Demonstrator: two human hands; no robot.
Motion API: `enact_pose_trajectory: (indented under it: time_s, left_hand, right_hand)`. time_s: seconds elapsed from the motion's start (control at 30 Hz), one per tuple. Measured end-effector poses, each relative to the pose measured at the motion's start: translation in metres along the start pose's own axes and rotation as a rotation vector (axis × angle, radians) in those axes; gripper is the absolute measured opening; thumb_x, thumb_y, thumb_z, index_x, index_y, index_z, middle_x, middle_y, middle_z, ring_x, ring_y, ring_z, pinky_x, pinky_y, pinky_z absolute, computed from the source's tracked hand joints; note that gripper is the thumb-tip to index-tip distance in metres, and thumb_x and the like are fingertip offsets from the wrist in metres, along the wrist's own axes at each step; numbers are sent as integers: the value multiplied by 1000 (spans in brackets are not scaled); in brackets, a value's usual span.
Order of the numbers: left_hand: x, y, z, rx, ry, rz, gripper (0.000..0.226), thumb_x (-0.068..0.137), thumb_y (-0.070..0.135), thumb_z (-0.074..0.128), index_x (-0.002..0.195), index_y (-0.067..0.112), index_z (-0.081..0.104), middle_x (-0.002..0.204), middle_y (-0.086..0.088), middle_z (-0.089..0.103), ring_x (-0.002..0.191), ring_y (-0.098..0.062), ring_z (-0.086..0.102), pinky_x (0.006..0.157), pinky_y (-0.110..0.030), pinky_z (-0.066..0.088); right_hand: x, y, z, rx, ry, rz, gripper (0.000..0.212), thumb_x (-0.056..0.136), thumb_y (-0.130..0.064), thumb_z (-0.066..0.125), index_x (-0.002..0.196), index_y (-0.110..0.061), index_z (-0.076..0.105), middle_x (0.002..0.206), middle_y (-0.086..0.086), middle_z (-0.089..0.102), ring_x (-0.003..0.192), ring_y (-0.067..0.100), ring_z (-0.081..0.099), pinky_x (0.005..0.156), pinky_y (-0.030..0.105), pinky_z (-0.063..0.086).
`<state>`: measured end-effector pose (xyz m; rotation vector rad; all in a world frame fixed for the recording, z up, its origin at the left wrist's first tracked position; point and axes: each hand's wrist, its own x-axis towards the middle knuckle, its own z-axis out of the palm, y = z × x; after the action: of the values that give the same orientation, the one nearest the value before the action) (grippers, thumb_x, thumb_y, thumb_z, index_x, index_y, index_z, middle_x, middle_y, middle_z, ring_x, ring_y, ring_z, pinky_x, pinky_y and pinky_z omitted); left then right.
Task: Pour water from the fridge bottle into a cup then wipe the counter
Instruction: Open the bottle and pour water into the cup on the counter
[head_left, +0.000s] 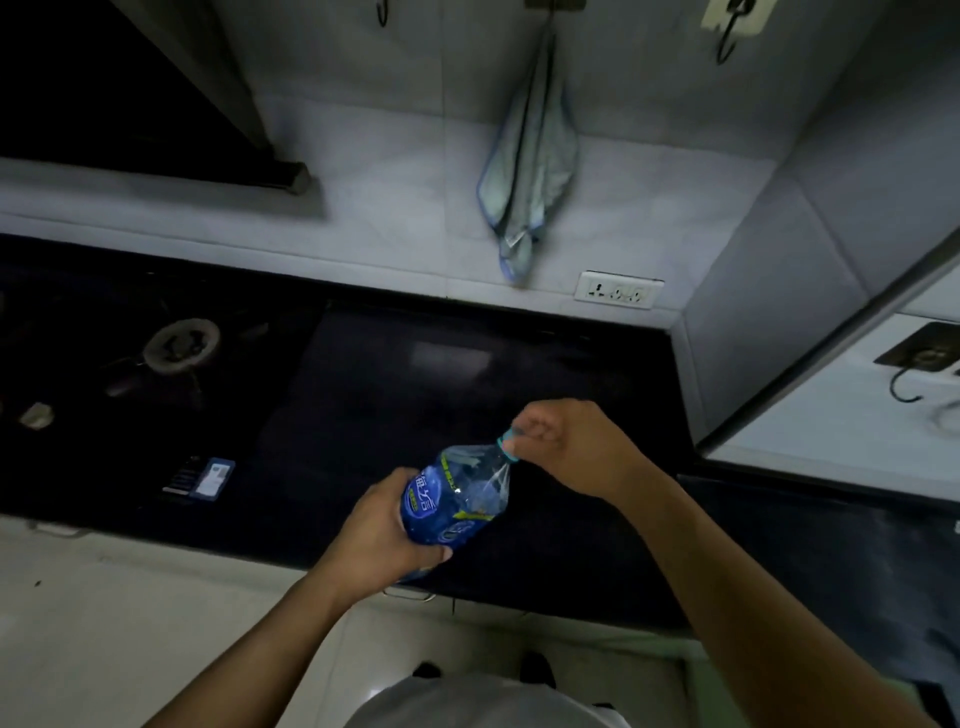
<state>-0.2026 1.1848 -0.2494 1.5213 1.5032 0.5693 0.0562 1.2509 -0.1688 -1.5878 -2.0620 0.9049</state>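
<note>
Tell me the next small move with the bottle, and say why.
Probably twist the cap off. The right hand pinches it at the neck while the left hand grips the bottle, which is tilted above the dark counter. The cap looks still on, so nothing can pour yet. No cup shows in this view.
</note>
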Motion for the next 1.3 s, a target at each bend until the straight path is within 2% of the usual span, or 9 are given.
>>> enact_pose_trajectory:
  time_s: [0.1, 0.2, 0.37, 0.5, 0.67, 0.8, 1.0, 1.13, 1.3]
  left_hand:
    - [1, 17, 8, 53, 25, 54, 72, 47, 35, 92, 110, 40, 56, 103, 12, 71, 99, -8, 67, 81, -29, 59]
    - [3, 33, 16, 70, 50, 81, 73, 47, 37, 91, 110, 41, 55, 103, 14, 70, 99, -9, 67, 81, -30, 59]
    - [1, 56, 26, 37, 92, 85, 74, 46, 33, 91, 111, 39, 56, 100, 16, 71, 94, -1, 69, 74, -17, 56]
    - [-2, 78, 36, 46, 105, 115, 71, 47, 29, 92, 109, 31, 59, 95, 22, 70, 88, 4, 68, 69, -11, 54]
    - [-2, 94, 41, 21, 89, 82, 72, 48, 31, 92, 111, 38, 58, 100, 18, 73, 92, 2, 69, 77, -20, 57]
    - [-1, 106, 45, 74, 81, 86, 71, 47, 32, 92, 109, 36, 58, 97, 18, 72, 89, 6, 68, 73, -15, 56]
    - [-2, 120, 36, -97, -136, 45, 67, 57, 12, 94, 112, 32, 62, 109, 4, 76, 99, -12, 73, 87, -32, 60]
    - [-6, 143, 46, 264, 151, 118, 70, 50, 33, 90, 111, 29, 59, 100, 13, 69, 93, -5, 65, 79, -28, 57]
    - [-11, 151, 25, -23, -232, 147, 71, 55, 12, 94, 115, 27, 61, 107, 1, 73, 96, -15, 73, 81, -36, 61]
  right_hand:
    - [-6, -7, -13, -381, 100, 55, 70, 88, -73, 42, 52, -14, 49, 50, -3, 47, 52, 15, 51, 52, 29, 36]
    - [-17, -5, -28, -333, 121, 131, 71, 89, -75, 20, 62, -18, 53, 60, -7, 50, 73, 24, 62, 66, 32, 42]
    - [-31, 13, -49, 298, -122, -58, 31, 93, -35, 56, 121, -48, 55, 120, -4, 57, 91, 11, 64, 87, 32, 54]
    - [-34, 18, -62, 47, 145, -30, 17, 89, -41, 64, 81, -26, 64, 68, -7, 61, 54, 3, 57, 56, 22, 46]
    - [-37, 23, -85, 289, -86, -171, 24, 90, -23, 66, 110, -34, 60, 82, -2, 57, 62, 5, 49, 63, 23, 45]
    - [-34, 28, -88, 24, 66, -53, 15, 89, -39, 66, 87, -26, 59, 63, -7, 51, 55, 3, 45, 58, 28, 40]
    - [-41, 26, -98, 243, 19, -262, 16, 89, -41, 61, 87, -27, 53, 70, -10, 53, 59, 0, 44, 58, 20, 39]
    - [-39, 28, -95, -128, 212, -93, 52, 90, -58, 52, 62, -16, 39, 55, -3, 44, 55, 14, 46, 56, 34, 40]
    - [-56, 30, -105, -187, 369, -775, 40, 94, -41, 48, 67, -14, 41, 69, 0, 40, 65, 21, 39, 64, 28, 30]
